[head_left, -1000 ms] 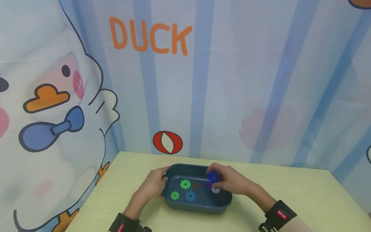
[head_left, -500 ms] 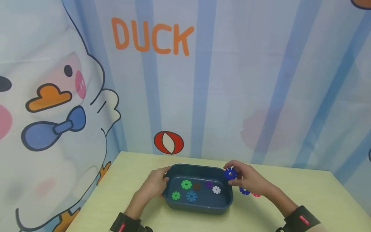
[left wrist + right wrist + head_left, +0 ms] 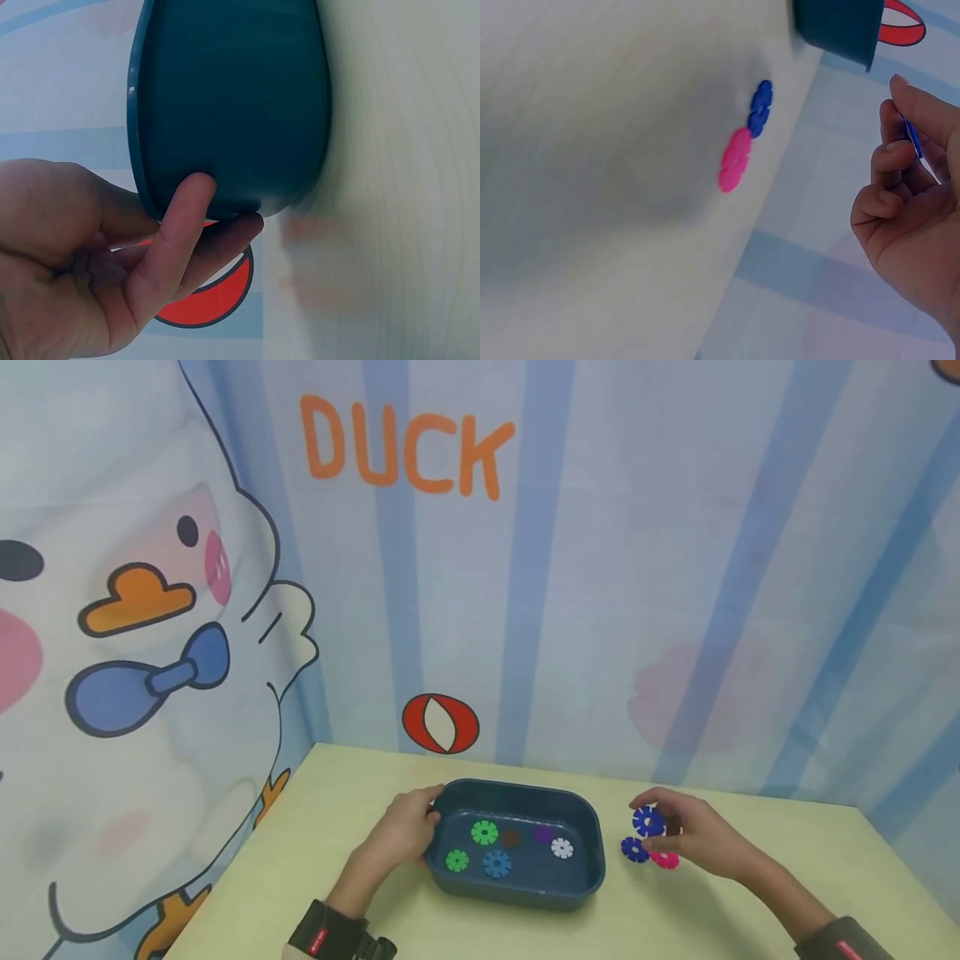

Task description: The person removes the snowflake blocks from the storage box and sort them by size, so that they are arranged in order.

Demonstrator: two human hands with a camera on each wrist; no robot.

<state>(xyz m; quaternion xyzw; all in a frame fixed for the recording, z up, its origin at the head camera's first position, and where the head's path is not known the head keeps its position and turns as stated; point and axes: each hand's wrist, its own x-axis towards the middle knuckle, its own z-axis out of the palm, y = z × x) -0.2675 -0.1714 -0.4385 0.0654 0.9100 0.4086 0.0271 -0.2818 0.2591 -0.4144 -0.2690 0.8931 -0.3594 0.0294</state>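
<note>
The thumb and forefinger of my right hand (image 3: 697,835) are drawn nearly together, pinching a dark blue notched disc (image 3: 648,814) by its edges, while my other fingers on that side curl loosely. In the right wrist view the disc shows almost edge-on between them, raised off the table (image 3: 600,935). Below it, on the tabletop, lie a second blue disc (image 3: 634,849) and a pink disc (image 3: 665,860), side by side; I can't tell whether they touch. My left hand (image 3: 405,827) grips the left end of a dark teal tray (image 3: 517,898), the fingers bent against its end wall. The tray stands between my two hands, just left of the discs on the table. On its floor I see a large green disc (image 3: 484,832) beside a brown disc (image 3: 511,838), a smaller green disc (image 3: 457,861) and a light blue disc (image 3: 497,863) nearer me, then a purple disc (image 3: 543,834) close to a white disc (image 3: 562,848) toward the right end. Behind the table hangs a blue-striped curtain (image 3: 600,568) lettered "DUCK" in orange.
</note>
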